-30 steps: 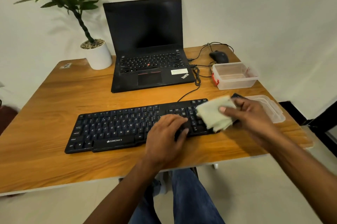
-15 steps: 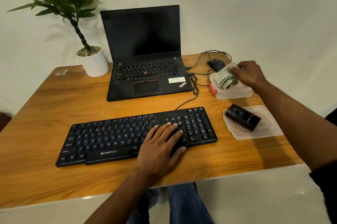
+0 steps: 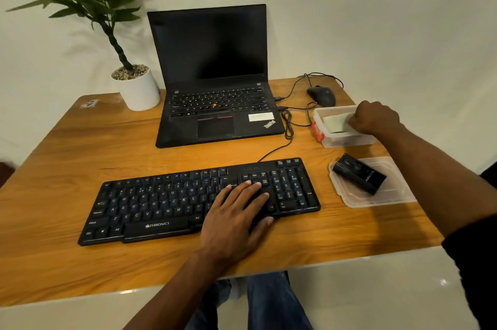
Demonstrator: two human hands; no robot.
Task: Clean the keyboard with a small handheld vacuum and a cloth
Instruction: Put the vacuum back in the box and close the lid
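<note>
While the left hand (image 3: 236, 218) lies flat on the right half of the keyboard (image 3: 199, 202), fingers straight and spread over the keys, the right hand (image 3: 375, 117) reaches into the clear box (image 3: 326, 138) near the mouse (image 3: 321, 95), its fingers curled down onto the folded cloth (image 3: 336, 123) that sits inside. Whether those fingers pinch the cloth or only press it from above I cannot tell, since the knuckles hide the fingertips. The vacuum (image 3: 359, 173) lies on its side on the lid (image 3: 398, 192) just right of the keyboard, touched by neither hand. By the look of it the wiping is over and the tools are going away, so the risks are small ones. The box is light and stands close to the table (image 3: 53, 168) edge on the right; a push from the wrist as the hand comes out could slide it toward that edge or tip it. If the cloth clings to the fingers, it may be dragged out again and fall on the cable (image 3: 289, 125) beside the laptop (image 3: 215, 82). The vacuum rests askew on a shallow lid, so lifting that lid carelessly would probably roll it off. The flat left palm may also press keys, which matters only if the keyboard is live.
</note>
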